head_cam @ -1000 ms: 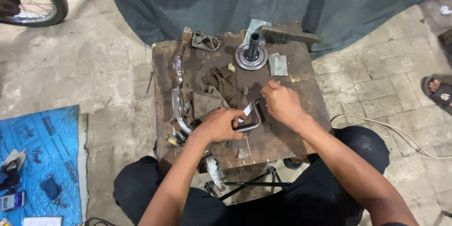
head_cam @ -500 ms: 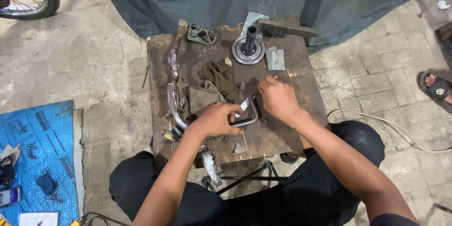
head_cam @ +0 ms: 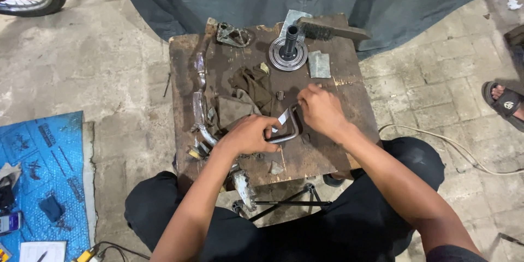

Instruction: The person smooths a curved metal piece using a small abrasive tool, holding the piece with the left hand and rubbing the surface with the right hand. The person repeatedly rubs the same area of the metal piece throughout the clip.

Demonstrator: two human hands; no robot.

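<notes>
Since a second ago both hands hold their places, work continuing on one spot | left hand (head_cam: 248, 135) grip closed around bent metal bar (head_cam: 288, 129) mid-bench | right hand (head_cam: 322, 112) fingers pinch bar's upper end | brown rag (head_cam: 245, 95) just beyond | round hub (head_cam: 288, 52), wire brush (head_cam: 327, 30) at far edge of wooden bench (head_cam: 349, 103)

Dim, even light; soft shadows.

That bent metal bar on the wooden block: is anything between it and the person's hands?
Nothing visible. The left hand is wrapped around one end of the bent metal bar and the right hand touches its other end. The brown rag lies just beside them, not between.
</notes>
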